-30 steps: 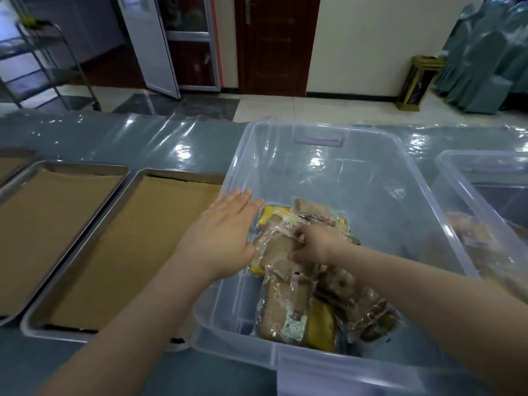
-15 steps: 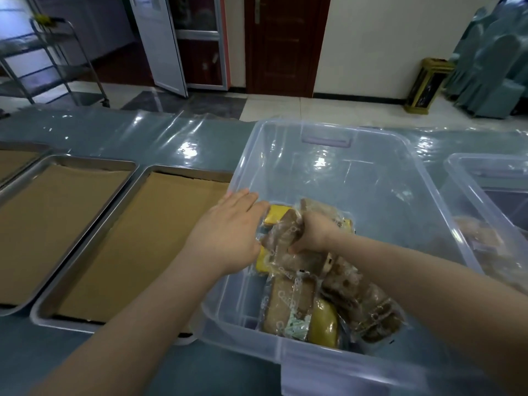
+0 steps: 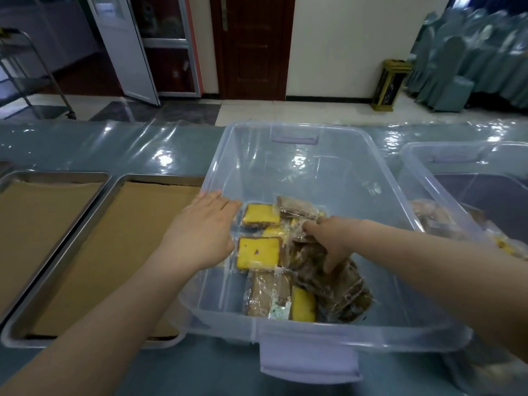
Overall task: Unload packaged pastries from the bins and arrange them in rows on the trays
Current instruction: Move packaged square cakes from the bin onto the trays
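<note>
A clear plastic bin [image 3: 380, 184] stands in the middle of the table with several packaged pastries in its near half. Two yellow cake slices [image 3: 258, 252] lie in clear wrap at the left of the pile; brown pastries [image 3: 337, 284] lie to the right. My right hand [image 3: 328, 238] is inside the bin and grips a brown wrapped pastry on top of the pile. My left hand [image 3: 200, 232] lies flat with straight fingers on the bin's left rim, beside the yellow slices. Left of the bin sits a metal tray [image 3: 94, 218] lined with brown paper, nothing on it.
A second paper-lined tray [image 3: 54, 178] lies further left. Another clear bin [image 3: 423, 155] with more packaged pastries stands at the right edge. The table has a glossy plastic cover [image 3: 143, 147]. Beyond it are a metal trolley, doors and covered chairs.
My right hand has shifted the brown pastries to the right and down, uncovering the two yellow cake slices. My left hand stays on the bin's left rim.
</note>
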Demonstrator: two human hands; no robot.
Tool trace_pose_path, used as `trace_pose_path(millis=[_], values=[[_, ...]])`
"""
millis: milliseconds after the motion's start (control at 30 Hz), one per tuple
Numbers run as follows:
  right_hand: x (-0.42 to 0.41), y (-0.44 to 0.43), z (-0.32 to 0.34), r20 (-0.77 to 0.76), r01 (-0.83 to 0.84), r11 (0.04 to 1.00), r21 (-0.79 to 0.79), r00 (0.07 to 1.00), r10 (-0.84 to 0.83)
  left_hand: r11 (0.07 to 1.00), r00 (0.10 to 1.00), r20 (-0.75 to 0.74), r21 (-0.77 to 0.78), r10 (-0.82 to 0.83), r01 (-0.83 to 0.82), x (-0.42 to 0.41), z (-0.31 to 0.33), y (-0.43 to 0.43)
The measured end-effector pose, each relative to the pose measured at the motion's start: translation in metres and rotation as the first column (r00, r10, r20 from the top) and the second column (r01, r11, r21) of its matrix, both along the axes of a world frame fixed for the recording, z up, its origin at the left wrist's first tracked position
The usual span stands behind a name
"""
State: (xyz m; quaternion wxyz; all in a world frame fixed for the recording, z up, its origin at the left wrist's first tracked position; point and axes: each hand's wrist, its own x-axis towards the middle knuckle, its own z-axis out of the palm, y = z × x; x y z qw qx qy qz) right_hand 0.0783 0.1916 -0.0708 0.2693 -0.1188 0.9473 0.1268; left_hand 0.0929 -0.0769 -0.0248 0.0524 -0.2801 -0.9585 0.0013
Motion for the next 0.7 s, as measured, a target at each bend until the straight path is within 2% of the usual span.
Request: trace_pose_path(millis=[133,233,333,433,533,700], values=[[0.025,-0.002,-0.026,0.134,-0.05,0.977,0.208,0.991,0.022,1.0,1.0,-0.006,0.004,0.007,-0.007,-0.001,-0.003,-0.002],[0.032,-0.009,-0.036,0.117,-0.062,0.967,0.245,0.993,0.033,1.0,1.0,-0.013,0.014,0.007,-0.006,-0.001,-0.005,-0.001],[0.028,-0.012,-0.034,0.082,-0.132,0.958,0.253,0.99,0.115,1.0,0.999,-0.042,0.026,0.005,-0.004,-0.003,-0.004,0.0],[0.02,-0.01,-0.034,0.054,-0.155,0.963,0.219,0.988,0.147,1.0,0.998,-0.055,0.025,0.002,0.0,-0.002,-0.007,-0.001],[0.014,-0.008,-0.026,0.006,-0.145,0.982,0.121,0.989,0.145,1.0,0.999,-0.052,-0.006,-0.009,0.009,-0.001,-0.006,0.0],[-0.003,-0.006,-0.005,-0.1,-0.051,0.999,-0.002,0.994,0.051,0.999,1.0,-0.009,-0.048,0.015,-0.015,0.0,-0.005,0.001]])
